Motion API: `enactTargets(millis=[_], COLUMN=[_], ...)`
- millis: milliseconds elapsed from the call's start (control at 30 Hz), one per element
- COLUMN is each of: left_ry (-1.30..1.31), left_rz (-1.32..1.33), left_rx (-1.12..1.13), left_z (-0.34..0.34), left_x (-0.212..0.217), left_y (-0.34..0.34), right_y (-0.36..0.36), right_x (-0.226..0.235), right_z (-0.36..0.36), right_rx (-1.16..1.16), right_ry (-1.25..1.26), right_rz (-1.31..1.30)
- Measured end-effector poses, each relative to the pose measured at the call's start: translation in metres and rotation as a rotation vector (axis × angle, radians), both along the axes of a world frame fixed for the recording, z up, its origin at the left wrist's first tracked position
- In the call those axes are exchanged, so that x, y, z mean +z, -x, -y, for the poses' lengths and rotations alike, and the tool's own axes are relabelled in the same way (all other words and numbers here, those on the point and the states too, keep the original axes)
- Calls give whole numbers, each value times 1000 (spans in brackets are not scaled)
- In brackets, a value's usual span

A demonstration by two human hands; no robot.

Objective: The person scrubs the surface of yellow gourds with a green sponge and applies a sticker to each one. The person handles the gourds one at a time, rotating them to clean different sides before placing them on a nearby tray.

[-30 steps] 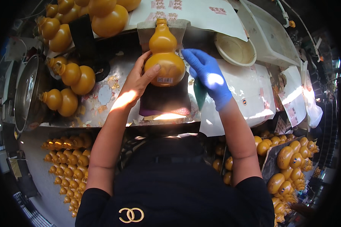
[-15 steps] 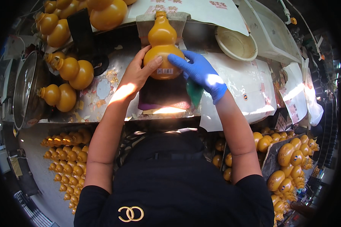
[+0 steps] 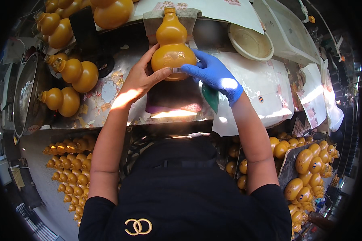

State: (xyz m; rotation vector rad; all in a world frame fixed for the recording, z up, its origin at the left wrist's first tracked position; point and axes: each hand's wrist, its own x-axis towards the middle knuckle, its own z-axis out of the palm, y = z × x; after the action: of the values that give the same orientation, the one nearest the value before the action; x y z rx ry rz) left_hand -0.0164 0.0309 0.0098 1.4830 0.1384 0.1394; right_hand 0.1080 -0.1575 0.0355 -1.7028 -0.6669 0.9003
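A gourd-shaped amber bottle (image 3: 172, 54) lies on the bench with its neck pointing away from me. A small white barcode label (image 3: 176, 70) sits on its lower bulb. My bare left hand (image 3: 145, 75) wraps the bulb's left side, thumb tip at the label's left end. On the other side my right hand (image 3: 214, 74), in a blue glove, grips the bulb, its thumb at the label's right end. Grey cloth (image 3: 151, 22) shows around the neck, and a dark cloth pad (image 3: 175, 96) stretches below the base. Beside the right wrist is a green piece (image 3: 210, 97).
More gourd bottles (image 3: 78, 74) lie at the left by a large round metal pan (image 3: 26, 92). White sheets (image 3: 253, 92), a pale bowl (image 3: 251, 42) and a clear tub (image 3: 287, 34) occupy the right. Many bottles stand below on the left (image 3: 70, 168) and right (image 3: 307, 172).
Both thumbs have moved down the bulb onto the label's ends, the left thumb sliding lower and the right one too. The bottle appears slightly higher in view, as does the bench.
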Motion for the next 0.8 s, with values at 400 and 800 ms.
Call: enactTargets(millis=[400,800], left_ry=[-67,-39], left_rz=[41,-22], left_rx=[-41,25], left_z=[-2,0], left_x=[0,1], left_y=[-1,-4], right_y=[2,6], right_x=[-10,-3], right_z=[0,-6], right_rx=[-20,-80], right_ry=[-25,27], right_rz=[32,4])
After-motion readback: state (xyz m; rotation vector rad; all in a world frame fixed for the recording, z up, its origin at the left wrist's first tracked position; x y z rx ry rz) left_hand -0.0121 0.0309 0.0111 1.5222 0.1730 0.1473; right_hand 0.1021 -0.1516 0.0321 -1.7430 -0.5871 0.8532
